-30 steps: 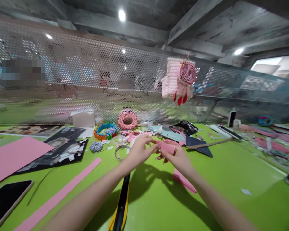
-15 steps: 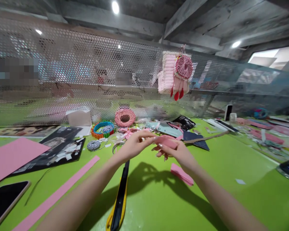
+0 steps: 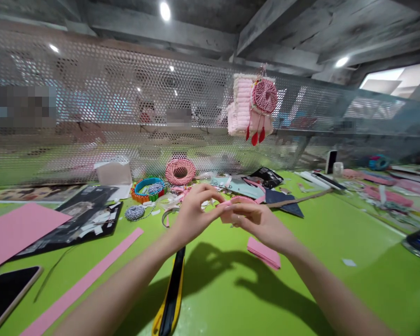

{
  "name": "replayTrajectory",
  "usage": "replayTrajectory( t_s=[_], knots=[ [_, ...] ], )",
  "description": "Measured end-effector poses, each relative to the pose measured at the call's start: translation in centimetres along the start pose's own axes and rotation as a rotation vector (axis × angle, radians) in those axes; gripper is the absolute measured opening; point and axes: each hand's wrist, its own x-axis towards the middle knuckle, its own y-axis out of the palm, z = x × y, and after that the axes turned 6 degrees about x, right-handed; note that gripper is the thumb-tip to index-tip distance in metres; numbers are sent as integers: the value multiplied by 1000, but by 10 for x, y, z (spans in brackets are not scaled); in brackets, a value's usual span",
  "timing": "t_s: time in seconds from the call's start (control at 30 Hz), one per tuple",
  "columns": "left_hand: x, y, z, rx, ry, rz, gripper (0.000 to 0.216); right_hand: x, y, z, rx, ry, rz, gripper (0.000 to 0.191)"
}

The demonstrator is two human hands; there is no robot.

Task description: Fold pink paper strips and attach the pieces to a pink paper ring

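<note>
Above the middle of the green table, both hands meet on a small pink paper strip (image 3: 226, 215). My left hand (image 3: 200, 209) pinches its left end between thumb and fingers. From the other side, my right hand (image 3: 257, 219) grips it, its fingers partly covering the paper. Below the right hand lies a small stack of pink paper strips (image 3: 263, 253). A yellow and black utility knife (image 3: 171, 298) rests on the table under my left forearm. To its left stretches a long pink paper strip (image 3: 87, 280).
A pink sheet (image 3: 24, 231) overlaps a black printed bag (image 3: 101, 212) at left, with a phone (image 3: 10, 296) in front. Behind the hands sit a pink woven ring (image 3: 180, 171), a colourful ring (image 3: 140, 192) and a yarn coil (image 3: 135, 213). A perforated metal screen (image 3: 126, 102) stands behind.
My right hand's fingers have closed in and turned over the pink strip, and my left hand's thumb has come against it. Less of the strip shows now.
</note>
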Motion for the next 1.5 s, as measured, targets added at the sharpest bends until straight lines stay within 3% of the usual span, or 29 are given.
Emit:
replayTrajectory(
  t_s=[0.13, 0.27, 0.53, 0.67, 0.87, 1.1, 1.5],
  knots=[
    [0, -5, -2, 56, 136, 119, 10, -2, -1, 3, -34, 0, -66, 35],
    [1, -9, -5, 93, 221, 232, 14, -2, -4, -1, -43, 1, -45, 31],
    [9, -21, -13, -79, -74, 368, 19, -5, -8, 0, -99, -78, -96, 34],
    [9, -20, -13, -80, -65, 345, 18, -7, -5, 1, -118, -88, -111, 33],
    [7, -17, -13, 10, 121, 285, 18, -7, -4, -1, -94, -92, -141, 34],
    [6, -17, -6, 66, 237, 224, 16, -11, -1, 4, -12, -43, -50, 27],
    [4, -19, -7, 183, 393, 173, 17, -11, -2, 2, 2, -39, -45, 28]
  ],
)
